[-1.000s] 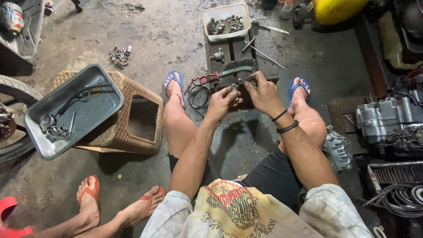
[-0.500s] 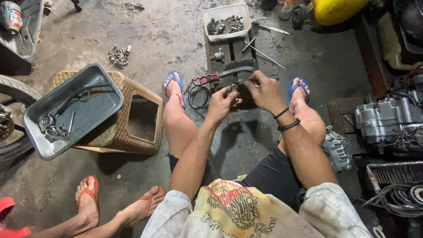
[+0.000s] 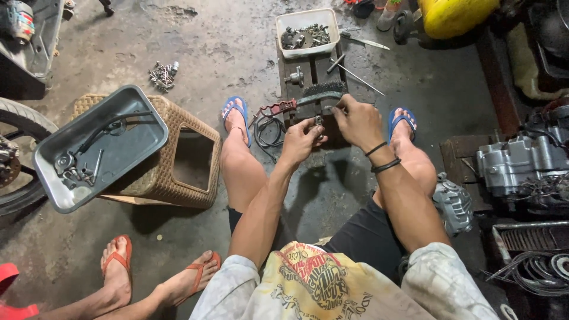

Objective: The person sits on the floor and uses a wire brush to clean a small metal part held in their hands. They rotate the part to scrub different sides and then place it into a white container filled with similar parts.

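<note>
Left hand (image 3: pixel 299 140) pinches a small metal part (image 3: pixel 318 122) over the wooden board (image 3: pixel 308 74) between the feet; right hand (image 3: pixel 355 118) closes on it from the other side – hands together. Advise a firm left-hand pinch, part kept low over the board – a dropped piece would be hard to find on the floor

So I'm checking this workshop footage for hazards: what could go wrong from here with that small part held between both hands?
The small metal part is pinched only at the fingertips of the left hand and right hand, so it could slip and drop to the dirty floor. The wire brush lies right under the hands, and its bristles could scrape the fingers. The grey tray of parts overhangs the woven stool; a nudge might tip it.
</note>
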